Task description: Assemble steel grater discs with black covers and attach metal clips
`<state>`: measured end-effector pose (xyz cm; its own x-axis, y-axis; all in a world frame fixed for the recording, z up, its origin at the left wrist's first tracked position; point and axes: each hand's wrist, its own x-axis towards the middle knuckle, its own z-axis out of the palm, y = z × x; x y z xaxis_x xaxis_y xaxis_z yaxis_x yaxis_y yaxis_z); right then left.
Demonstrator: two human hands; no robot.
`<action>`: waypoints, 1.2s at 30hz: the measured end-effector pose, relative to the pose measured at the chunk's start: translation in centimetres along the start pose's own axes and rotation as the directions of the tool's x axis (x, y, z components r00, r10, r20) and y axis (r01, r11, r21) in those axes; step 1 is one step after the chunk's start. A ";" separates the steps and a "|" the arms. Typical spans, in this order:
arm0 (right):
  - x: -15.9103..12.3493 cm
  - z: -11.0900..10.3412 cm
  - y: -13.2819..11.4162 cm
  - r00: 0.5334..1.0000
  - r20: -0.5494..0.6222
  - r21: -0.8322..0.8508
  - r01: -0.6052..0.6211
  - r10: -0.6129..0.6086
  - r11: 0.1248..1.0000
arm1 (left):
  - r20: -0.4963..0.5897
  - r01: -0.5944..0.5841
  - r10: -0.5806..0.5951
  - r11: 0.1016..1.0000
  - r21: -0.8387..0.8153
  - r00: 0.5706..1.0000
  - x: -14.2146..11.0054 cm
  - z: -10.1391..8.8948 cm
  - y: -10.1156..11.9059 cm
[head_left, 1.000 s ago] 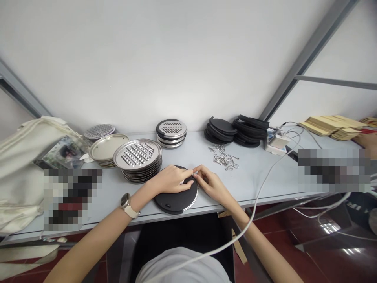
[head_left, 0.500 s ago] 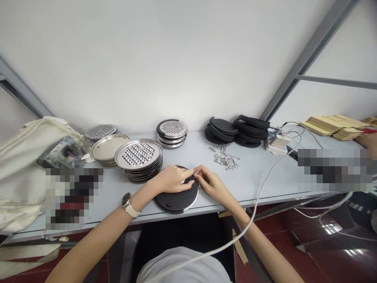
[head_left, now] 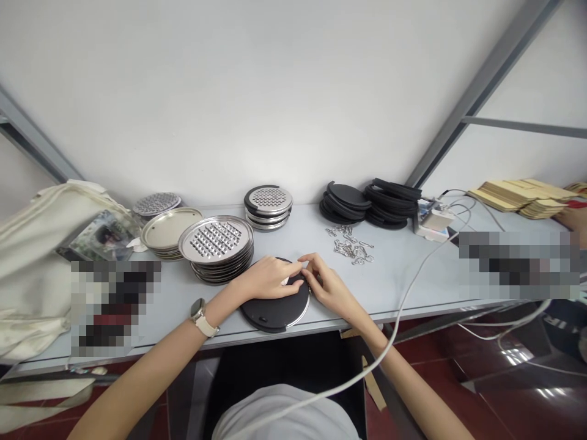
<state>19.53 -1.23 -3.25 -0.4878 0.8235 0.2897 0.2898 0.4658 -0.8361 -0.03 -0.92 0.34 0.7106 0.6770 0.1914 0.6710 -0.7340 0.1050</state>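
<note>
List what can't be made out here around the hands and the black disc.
- What the fingertips pinch at the black disc's far edge: too small in the head view, covered by left hand and right hand.
- The disc's middle: hidden under the left hand.
- The metal clips: too small to tell their shape.
- Two spots on the table: blurred out.
- Each hand's grip: fingers overlap, unclear.

Two hands, left hand (head_left: 266,278), right hand (head_left: 328,284), one black disc (head_left: 275,308), four stacks of metal discs (head_left: 215,247), two black stacks (head_left: 369,205), one wristwatch (head_left: 199,315), one cloth bag (head_left: 32,269)
</note>
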 end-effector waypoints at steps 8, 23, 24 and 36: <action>0.0 -0.1 0.2 1.000 -0.021 0.033 -0.022 0.022 0.999 | 0.015 -0.002 0.001 0.999 0.039 1.000 0.0 0.0 0.1; 0.0 0.0 0.2 0.998 -0.048 0.052 -0.028 0.031 0.998 | 0.027 0.003 -0.004 1.000 0.027 1.000 0.0 -0.3 0.3; 0.0 0.0 0.3 0.998 -0.049 0.058 -0.040 0.043 0.997 | 0.027 0.004 -0.005 1.000 0.029 1.000 0.0 -0.3 0.3; 0.1 0.2 1.4 0.987 -0.064 0.159 -0.135 0.147 0.978 | 0.037 -0.001 -0.001 0.999 0.049 0.999 0.0 -0.3 0.4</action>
<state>19.75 -0.60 -4.45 -0.3859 0.9021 0.1932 0.2182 0.2927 -0.9310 0.12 -1.21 0.71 0.7174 0.6792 0.1549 0.6800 -0.7311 0.0566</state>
